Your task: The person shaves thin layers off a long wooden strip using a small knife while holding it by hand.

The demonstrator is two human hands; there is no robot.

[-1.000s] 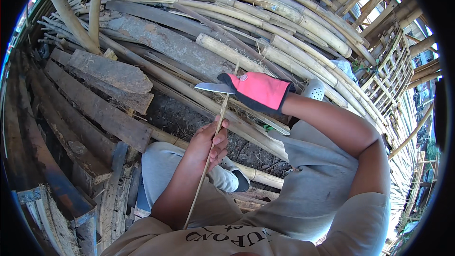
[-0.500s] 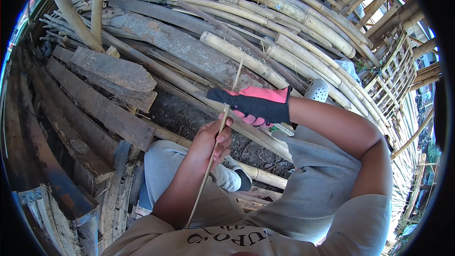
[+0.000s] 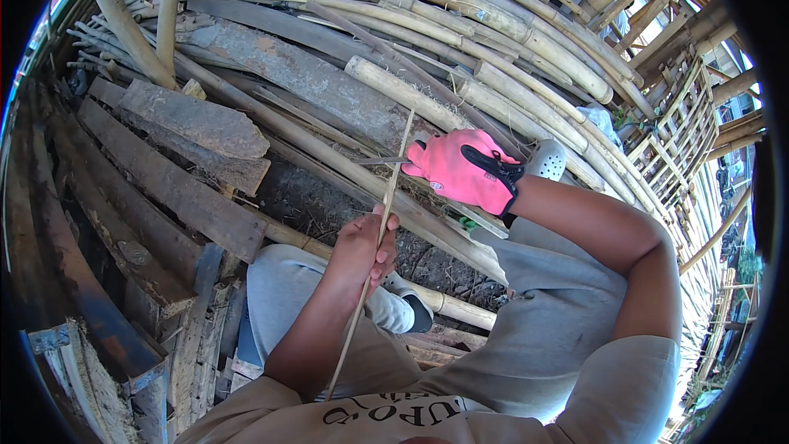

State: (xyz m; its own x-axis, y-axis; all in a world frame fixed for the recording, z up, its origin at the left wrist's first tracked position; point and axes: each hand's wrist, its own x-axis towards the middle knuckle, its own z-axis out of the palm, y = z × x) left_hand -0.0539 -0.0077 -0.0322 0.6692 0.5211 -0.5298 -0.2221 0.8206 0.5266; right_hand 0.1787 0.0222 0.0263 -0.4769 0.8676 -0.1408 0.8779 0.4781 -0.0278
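My bare left hand (image 3: 362, 247) is closed around a thin bamboo strip (image 3: 352, 325), which slants from near my chest up past my right hand. My right hand (image 3: 464, 168), in a pink and black glove, is closed on a knife (image 3: 378, 160). Its narrow blade points left and crosses the strip above my left hand. The glove covers the knife's handle. Both hands are above the dark ground between my knees.
Long bamboo poles (image 3: 493, 20) lie stacked across the far side. Weathered wooden planks (image 3: 156, 185) are piled at the left. Two upright poles (image 3: 123, 16) stand far left, and a bamboo lattice (image 3: 678, 119) is at the right. A light clog (image 3: 546, 160) shows behind my right wrist.
My right hand has turned over, so the glove's pink back now faces up and the blade shows. It has shifted slightly right. The left hand still holds the strip, nearly in place.
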